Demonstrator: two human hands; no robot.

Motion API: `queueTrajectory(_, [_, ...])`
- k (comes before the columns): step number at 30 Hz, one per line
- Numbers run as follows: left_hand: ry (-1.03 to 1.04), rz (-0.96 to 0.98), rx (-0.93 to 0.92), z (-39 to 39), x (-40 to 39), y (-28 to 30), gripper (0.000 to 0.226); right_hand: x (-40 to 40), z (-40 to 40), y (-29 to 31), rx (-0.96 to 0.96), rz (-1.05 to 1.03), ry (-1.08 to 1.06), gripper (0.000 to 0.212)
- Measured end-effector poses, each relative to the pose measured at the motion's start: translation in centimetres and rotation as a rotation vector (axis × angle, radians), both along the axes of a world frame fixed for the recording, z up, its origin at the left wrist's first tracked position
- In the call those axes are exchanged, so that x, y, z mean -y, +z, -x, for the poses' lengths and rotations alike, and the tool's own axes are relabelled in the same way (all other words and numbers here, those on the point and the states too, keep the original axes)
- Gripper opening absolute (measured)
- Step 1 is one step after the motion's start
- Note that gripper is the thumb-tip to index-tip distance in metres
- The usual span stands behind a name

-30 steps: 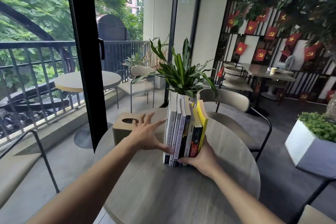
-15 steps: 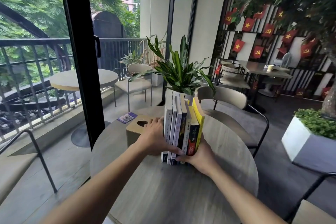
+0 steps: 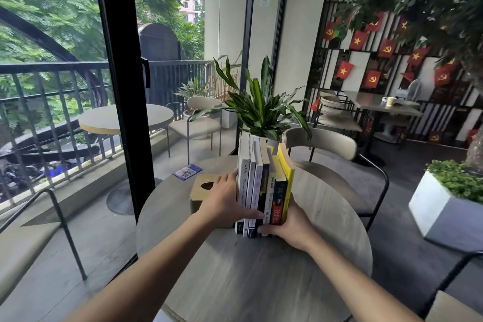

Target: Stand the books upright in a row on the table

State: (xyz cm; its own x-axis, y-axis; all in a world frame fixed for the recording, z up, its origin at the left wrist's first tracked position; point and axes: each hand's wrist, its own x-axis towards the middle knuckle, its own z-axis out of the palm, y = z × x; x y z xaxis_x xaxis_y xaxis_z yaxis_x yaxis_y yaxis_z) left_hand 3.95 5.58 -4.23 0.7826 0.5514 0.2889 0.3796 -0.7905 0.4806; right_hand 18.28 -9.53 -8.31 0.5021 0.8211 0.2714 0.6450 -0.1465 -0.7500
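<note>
The books (image 3: 264, 185) stand upright mid-table (image 3: 261, 274), spines near, pressed between the left hand (image 3: 224, 204) flat on the left cover and the right hand (image 3: 290, 225) cupping the lower right, its fingers mostly hidden, tissue box (image 3: 202, 188) crowding left, bare tabletop near.

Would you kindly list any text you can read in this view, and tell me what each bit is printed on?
None reads with certainty.
White-spined books: handwriting-style titles, too blurred.
Cream spine: dark lettering, too blurred to quote.
Black and red spine: pale lettering, too blurred.
Blue card on the table: a QR-like pattern, no words legible.
White sign on the pillar: too small.
Red flags: star and hammer-and-sickle emblems only.
</note>
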Motion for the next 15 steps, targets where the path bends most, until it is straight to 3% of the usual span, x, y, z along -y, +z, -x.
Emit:
queueTrajectory(9, [-0.003, -0.001, 0.067, -0.13, -0.28, -0.38, 0.125, -0.11, -0.48, 0.23, 0.009, 0.08, 0.047, 0.112])
queueTrajectory(15, [0.004, 0.005, 0.08, -0.03, -0.19, -0.36, 0.122, -0.52, -0.23, 0.22, 0.015, 0.089, 0.037, 0.105])
